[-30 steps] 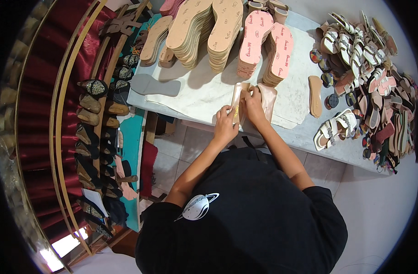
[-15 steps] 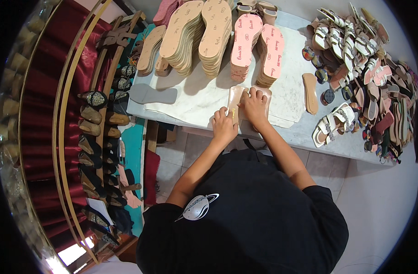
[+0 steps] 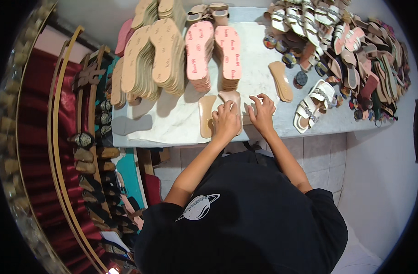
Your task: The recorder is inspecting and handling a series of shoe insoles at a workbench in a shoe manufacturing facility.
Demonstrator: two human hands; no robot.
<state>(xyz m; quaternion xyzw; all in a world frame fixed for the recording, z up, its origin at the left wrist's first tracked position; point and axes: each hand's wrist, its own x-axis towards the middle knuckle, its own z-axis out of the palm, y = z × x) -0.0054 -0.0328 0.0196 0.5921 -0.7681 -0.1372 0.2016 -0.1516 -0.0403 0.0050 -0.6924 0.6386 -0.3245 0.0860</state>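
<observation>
My left hand (image 3: 227, 121) has its fingers bent over a shiny pale insole (image 3: 230, 96), whose rounded end shows beyond my fingertips; the hand hides most of it. Just left of that hand a tan insole (image 3: 207, 109) lies flat on the white sheet, partly covered by my fingers. To the right, my right hand (image 3: 262, 114) is apart from the pale insole, fingers spread and holding nothing. A small brownish patch shows beside its thumb, too hidden to name.
Stacks of tan insole boards (image 3: 138, 59) and pink printed ones (image 3: 199, 50) stand along the back. A grey sole shape (image 3: 133, 124) lies left. At right are tan insoles (image 3: 280, 81), white sandals (image 3: 315, 106) and a heap of footwear (image 3: 355, 59). Shoe forms (image 3: 84, 162) hang on the left rack.
My right hand has lifted off the insole and moved right, fingers spreading. My left hand has shifted from the left insole onto the pale one. The view has turned rightward.
</observation>
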